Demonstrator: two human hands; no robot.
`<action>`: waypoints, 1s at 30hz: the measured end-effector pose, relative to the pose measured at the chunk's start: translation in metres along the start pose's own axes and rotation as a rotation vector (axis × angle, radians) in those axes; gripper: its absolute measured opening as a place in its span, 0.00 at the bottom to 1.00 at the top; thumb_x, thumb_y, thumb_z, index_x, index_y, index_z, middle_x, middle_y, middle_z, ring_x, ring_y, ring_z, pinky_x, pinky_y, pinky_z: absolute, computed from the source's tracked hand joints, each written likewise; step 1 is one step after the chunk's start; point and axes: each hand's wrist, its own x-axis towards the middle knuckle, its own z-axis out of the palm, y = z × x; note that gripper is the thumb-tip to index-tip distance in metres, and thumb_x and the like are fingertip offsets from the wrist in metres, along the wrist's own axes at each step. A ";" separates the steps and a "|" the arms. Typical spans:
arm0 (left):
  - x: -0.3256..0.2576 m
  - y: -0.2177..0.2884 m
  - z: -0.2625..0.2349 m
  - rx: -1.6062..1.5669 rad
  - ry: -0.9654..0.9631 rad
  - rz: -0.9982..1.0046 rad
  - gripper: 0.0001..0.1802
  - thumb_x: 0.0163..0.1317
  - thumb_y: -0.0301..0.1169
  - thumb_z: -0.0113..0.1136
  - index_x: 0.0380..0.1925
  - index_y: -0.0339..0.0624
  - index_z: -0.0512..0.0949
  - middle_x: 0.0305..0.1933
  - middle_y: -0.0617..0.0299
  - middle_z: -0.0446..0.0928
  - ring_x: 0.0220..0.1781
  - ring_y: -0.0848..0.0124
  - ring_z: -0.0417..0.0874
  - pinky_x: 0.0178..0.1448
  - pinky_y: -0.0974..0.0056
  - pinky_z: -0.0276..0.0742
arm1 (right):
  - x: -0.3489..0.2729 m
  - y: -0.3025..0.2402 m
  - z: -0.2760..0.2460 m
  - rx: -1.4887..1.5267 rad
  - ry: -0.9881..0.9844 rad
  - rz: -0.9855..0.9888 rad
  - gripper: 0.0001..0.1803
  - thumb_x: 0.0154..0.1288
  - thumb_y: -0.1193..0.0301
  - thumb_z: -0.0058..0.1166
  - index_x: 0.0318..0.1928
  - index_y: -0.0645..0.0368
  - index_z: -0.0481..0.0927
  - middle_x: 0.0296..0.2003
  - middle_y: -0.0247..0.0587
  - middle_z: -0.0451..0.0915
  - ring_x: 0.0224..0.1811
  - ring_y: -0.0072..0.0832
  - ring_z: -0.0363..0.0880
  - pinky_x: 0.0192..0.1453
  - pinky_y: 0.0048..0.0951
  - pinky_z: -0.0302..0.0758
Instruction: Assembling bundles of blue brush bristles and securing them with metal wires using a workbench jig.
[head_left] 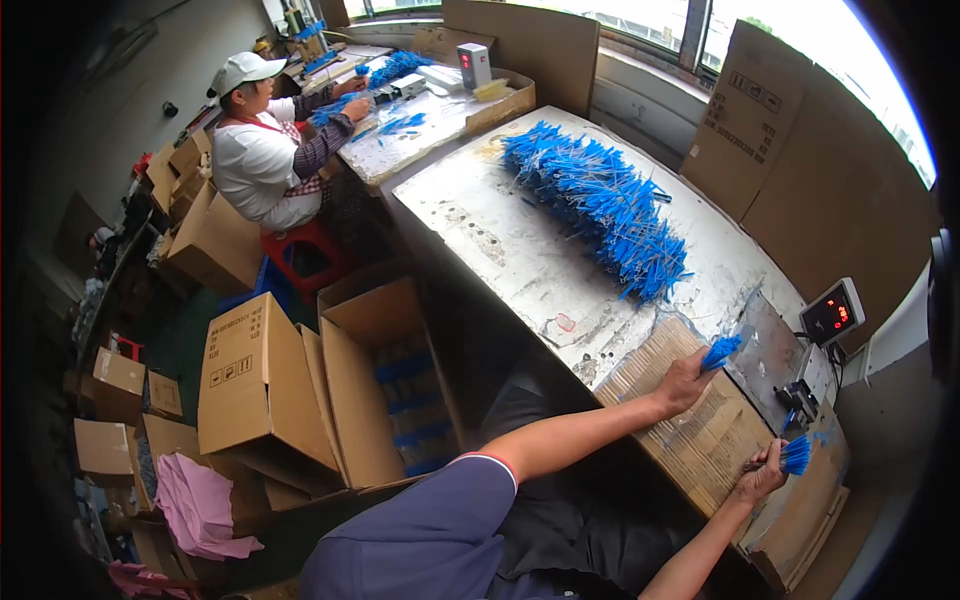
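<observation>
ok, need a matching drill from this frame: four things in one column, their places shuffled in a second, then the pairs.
Things:
1. small blue-tipped bundle in the left hand
2. long heap of blue-tipped pieces
3. white digital scale with red display
4. pink cloth

Places:
A. on the floor among cardboard boxes
B. above the corrugated cardboard sheet
C. middle of the worn white table
D. right end of the table, by the wall

Pairs: 1-B, 2-C, 3-D, 4-A
</observation>
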 end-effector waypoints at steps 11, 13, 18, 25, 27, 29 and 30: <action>0.007 -0.001 0.000 -0.151 -0.060 -0.198 0.12 0.75 0.34 0.59 0.31 0.42 0.78 0.23 0.75 0.68 0.25 0.84 0.65 0.29 0.73 0.61 | 0.005 -0.003 0.024 0.032 0.137 -0.035 0.06 0.59 0.82 0.60 0.36 0.62 0.78 0.25 0.34 0.77 0.18 0.22 0.74 0.20 0.27 0.75; 0.007 -0.005 0.012 -0.150 -0.095 -0.194 0.11 0.75 0.33 0.60 0.32 0.42 0.79 0.23 0.74 0.69 0.26 0.83 0.66 0.30 0.72 0.62 | 0.009 0.000 0.022 0.018 0.177 -0.057 0.05 0.59 0.82 0.60 0.35 0.62 0.78 0.25 0.35 0.77 0.18 0.22 0.74 0.19 0.27 0.75; 0.037 -0.003 0.071 -0.205 -0.151 -0.235 0.09 0.74 0.33 0.61 0.35 0.41 0.80 0.23 0.73 0.70 0.26 0.82 0.67 0.30 0.72 0.63 | 0.025 0.013 0.022 -0.122 0.324 -0.112 0.04 0.60 0.82 0.59 0.34 0.63 0.77 0.22 0.35 0.77 0.15 0.22 0.74 0.17 0.26 0.73; 0.060 -0.020 0.108 -0.035 -0.238 -0.051 0.17 0.72 0.30 0.59 0.59 0.40 0.78 0.28 0.61 0.76 0.29 0.78 0.70 0.34 0.66 0.71 | 0.046 0.012 0.029 -0.274 0.361 -0.049 0.05 0.61 0.78 0.62 0.33 0.63 0.77 0.20 0.35 0.77 0.15 0.22 0.74 0.18 0.26 0.73; 0.060 -0.026 0.112 -0.071 -0.202 -0.051 0.09 0.72 0.32 0.61 0.47 0.40 0.79 0.25 0.66 0.74 0.27 0.79 0.70 0.32 0.68 0.68 | 0.048 0.014 0.026 -0.286 0.377 -0.055 0.05 0.60 0.78 0.61 0.33 0.63 0.77 0.20 0.35 0.77 0.15 0.22 0.74 0.18 0.27 0.74; 0.065 -0.029 0.110 -0.110 -0.163 -0.013 0.08 0.72 0.33 0.62 0.37 0.40 0.80 0.22 0.72 0.72 0.25 0.81 0.69 0.29 0.69 0.65 | 0.050 0.015 0.031 -0.284 0.374 -0.066 0.04 0.60 0.78 0.60 0.32 0.63 0.77 0.20 0.35 0.77 0.16 0.22 0.75 0.17 0.27 0.75; 0.064 -0.029 0.108 -0.111 -0.157 -0.015 0.08 0.72 0.33 0.62 0.37 0.40 0.80 0.22 0.72 0.72 0.25 0.81 0.69 0.29 0.69 0.65 | 0.047 0.014 0.032 -0.261 0.378 -0.070 0.04 0.61 0.78 0.60 0.33 0.64 0.77 0.21 0.36 0.77 0.16 0.23 0.76 0.18 0.27 0.76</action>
